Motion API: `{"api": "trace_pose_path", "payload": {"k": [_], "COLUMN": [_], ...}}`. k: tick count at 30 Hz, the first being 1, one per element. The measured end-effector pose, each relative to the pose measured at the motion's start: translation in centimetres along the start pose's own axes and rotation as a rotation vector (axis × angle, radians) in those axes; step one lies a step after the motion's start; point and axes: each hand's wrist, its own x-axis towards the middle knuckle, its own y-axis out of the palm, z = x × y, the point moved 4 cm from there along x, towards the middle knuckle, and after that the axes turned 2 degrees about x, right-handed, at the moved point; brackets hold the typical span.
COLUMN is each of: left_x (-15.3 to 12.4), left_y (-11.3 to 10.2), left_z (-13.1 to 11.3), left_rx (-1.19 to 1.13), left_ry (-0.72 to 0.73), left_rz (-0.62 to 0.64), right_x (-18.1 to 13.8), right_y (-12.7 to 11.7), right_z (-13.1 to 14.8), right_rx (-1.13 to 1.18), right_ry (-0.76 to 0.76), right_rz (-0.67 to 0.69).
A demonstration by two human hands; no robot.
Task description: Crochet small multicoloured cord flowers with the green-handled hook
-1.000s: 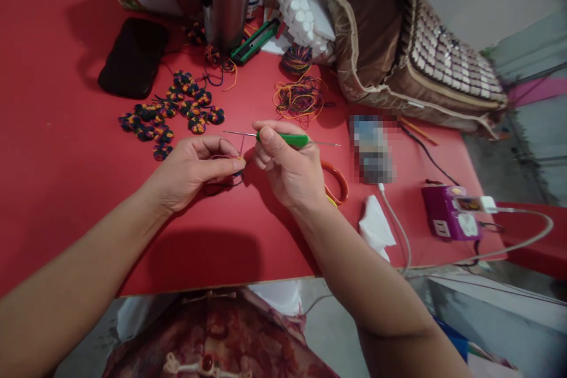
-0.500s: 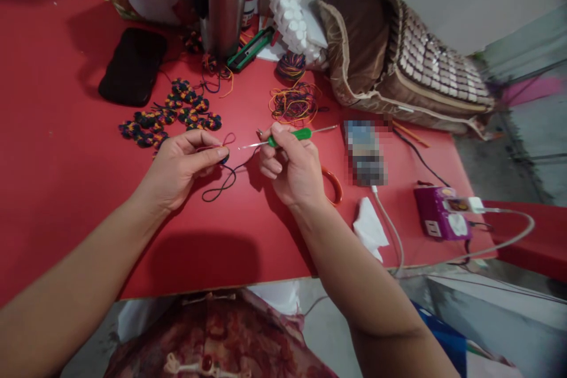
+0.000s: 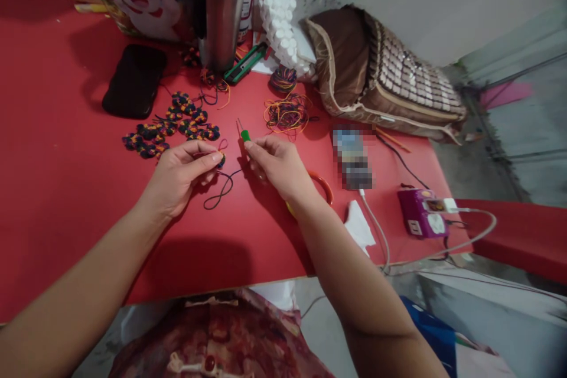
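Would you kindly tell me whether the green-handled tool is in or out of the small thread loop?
Out: the right hand holds the green-handled tool clear of the thread loop, with red tabletop between.

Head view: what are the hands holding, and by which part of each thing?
The right hand holds the green-handled hook by its handle; the left hand pinches a small cord piece by its left side.
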Motion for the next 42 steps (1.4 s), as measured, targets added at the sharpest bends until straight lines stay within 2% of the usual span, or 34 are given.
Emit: {"api": "trace_pose_path", "payload": {"k": [3, 5, 9, 13, 16, 19, 21, 24, 27, 32, 37, 42], "left_x": [0.1, 0.1, 0.0, -0.4, -0.6, -0.7, -0.6, -0.5, -0.6, -0.9, -0.7, -0.6], "left_y": [-0.2, -0.3, -0.1, 0.5, 0.7, 0.4, -0.1, -0.7, -0.6, 0.1, -0.2, -0.5], "left_z": [0.1, 0.1, 0.0, 0.3, 0.6, 0.6, 0.2, -0.9, -1.8, -2.0, -1.5, -1.7], "left_rx": [-0.013, -0.013, -0.024, -0.052, -0.048, 0.001, 0.070, 0.179, 0.259, 0.377, 0.407, 0.398], "left_ry": [-0.005, -0.006, -0.009, -0.017, -0.042, -0.058, -0.005, 0.131, 0.258, 0.421, 0.431, 0.416], "left_rz": [-0.007, -0.010, 0.001, 0.058, 0.134, 0.183, 0.160, 0.060, 0.043, 0.043, 0.011, -0.044], "right_x": [0.0, -0.7, -2.0, -2.0, -1.7, -1.6, -1.7, -1.8, -1.8, -1.8, -1.8, -1.4], "right_y": [-0.1, -0.1, 1.0, 2.2, 2.2, 2.0, 1.7, 1.2, 1.2, 2.2, 2.6, 2.5], "right_z": [0.2, 1.0, 2.4, 2.6, 1.6, 0.5, 0.3, 0.3, 0.5, 0.5, 0.2, -0.4], "right_rx": [-0.006, -0.146, -0.201, -0.083, 0.062, 0.149, 0.147, 0.116, 0.142, 0.261, 0.384, 0.373], "right_ry": [-0.097, -0.220, -0.332, -0.351, -0.311, -0.184, -0.131, -0.096, -0.074, 0.010, 0.104, 0.121], "right_rz": [-0.055, -0.088, -0.013, 0.054, -0.012, 0.007, 0.019, -0.004, 0.003, 0.136, 0.224, 0.254]}}
